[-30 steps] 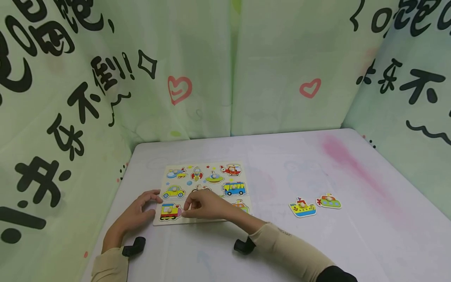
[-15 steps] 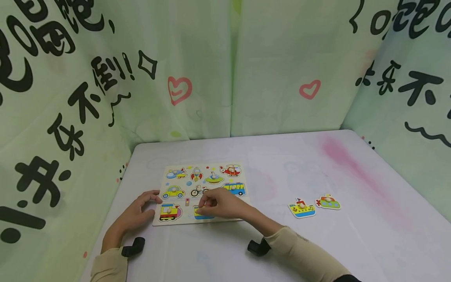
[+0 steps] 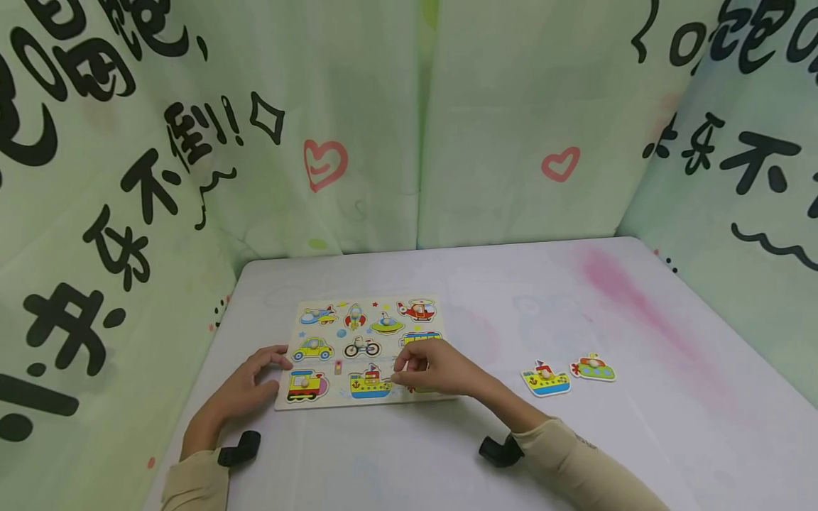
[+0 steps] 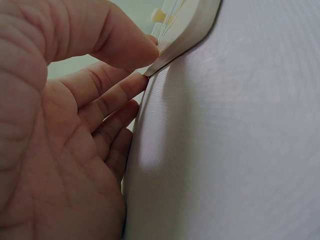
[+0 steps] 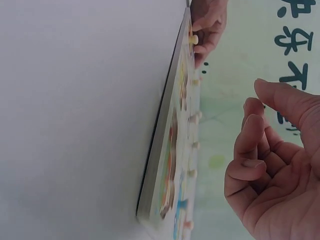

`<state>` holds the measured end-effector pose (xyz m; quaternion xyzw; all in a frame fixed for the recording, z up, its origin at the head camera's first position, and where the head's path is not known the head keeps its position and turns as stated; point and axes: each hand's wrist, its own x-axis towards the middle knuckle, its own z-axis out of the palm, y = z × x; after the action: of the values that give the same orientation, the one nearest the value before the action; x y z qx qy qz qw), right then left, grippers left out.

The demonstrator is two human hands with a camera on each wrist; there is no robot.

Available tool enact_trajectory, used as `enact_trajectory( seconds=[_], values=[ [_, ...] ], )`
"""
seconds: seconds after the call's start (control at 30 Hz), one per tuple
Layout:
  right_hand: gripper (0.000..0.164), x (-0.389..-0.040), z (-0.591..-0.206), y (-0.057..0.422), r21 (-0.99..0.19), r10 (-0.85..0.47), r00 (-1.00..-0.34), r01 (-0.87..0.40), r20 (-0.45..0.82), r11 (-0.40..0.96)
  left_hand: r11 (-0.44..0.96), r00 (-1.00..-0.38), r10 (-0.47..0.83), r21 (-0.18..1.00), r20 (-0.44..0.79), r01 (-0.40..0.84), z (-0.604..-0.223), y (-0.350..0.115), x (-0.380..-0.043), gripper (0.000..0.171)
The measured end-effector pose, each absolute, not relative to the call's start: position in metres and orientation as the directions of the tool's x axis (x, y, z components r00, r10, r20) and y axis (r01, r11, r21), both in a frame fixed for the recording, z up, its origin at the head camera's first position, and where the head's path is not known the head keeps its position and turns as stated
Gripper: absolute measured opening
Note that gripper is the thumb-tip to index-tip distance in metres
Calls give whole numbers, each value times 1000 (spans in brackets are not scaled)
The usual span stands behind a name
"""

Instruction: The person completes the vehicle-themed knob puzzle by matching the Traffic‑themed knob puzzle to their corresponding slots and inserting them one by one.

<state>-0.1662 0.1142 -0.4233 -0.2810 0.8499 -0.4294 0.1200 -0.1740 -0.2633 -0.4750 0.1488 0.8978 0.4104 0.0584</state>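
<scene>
A wooden peg puzzle board point(image 3: 332, 365) with vehicle pictures lies flat on the table. My left hand point(image 3: 249, 387) is at its left edge; in the left wrist view the thumb and fingertips touch the board's edge point(image 4: 182, 40), fingers mostly straight. Over the board's lower right part hovers my right hand point(image 3: 437, 369), fingers loosely curled with nothing between them, as the right wrist view also shows. Beside it is a ship picture point(image 3: 369, 385); the hand partly hides the bus point(image 3: 418, 336) and a green picture below. A loose ship piece point(image 3: 546, 380) and submarine piece point(image 3: 593, 367) lie to the right.
The white-covered table point(image 3: 511, 298) has a pink smear point(image 3: 613, 284) at its far right. Green curtains point(image 3: 358, 106) with black writing and red hearts stand behind and at both sides. Small knobs point(image 5: 195, 145) stick up from the board in the right wrist view.
My right hand has moved rightward across the board, from near the train to beside the ship picture, uncovering the bicycle and the ship picture. My left hand has stayed at the edge.
</scene>
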Motion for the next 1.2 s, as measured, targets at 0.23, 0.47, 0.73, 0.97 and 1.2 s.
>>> enact_trajectory(
  seconds=[0.23,0.47,0.73,0.97,1.2],
  values=[
    [8,-165,-424,132,-782,-553,-832,-365,31,506,615,-948,319,757,18,222,-475,-264,-173,29],
    [13,-163,-427,149,-765,-519,-853,-363,43,533,616,-948,317,758,10,214,-474,-263,-172,29],
    [14,-161,-432,170,-761,-481,-876,-332,29,557,624,-952,306,756,-6,196,-476,-263,-172,29],
    [14,-159,-432,189,-753,-436,-900,-290,4,591,622,-950,313,756,-1,204,-477,-262,-172,29],
    [16,-156,-429,208,-757,-379,-925,-256,12,601,617,-945,327,754,17,227,-471,-263,-172,29]
  ],
)
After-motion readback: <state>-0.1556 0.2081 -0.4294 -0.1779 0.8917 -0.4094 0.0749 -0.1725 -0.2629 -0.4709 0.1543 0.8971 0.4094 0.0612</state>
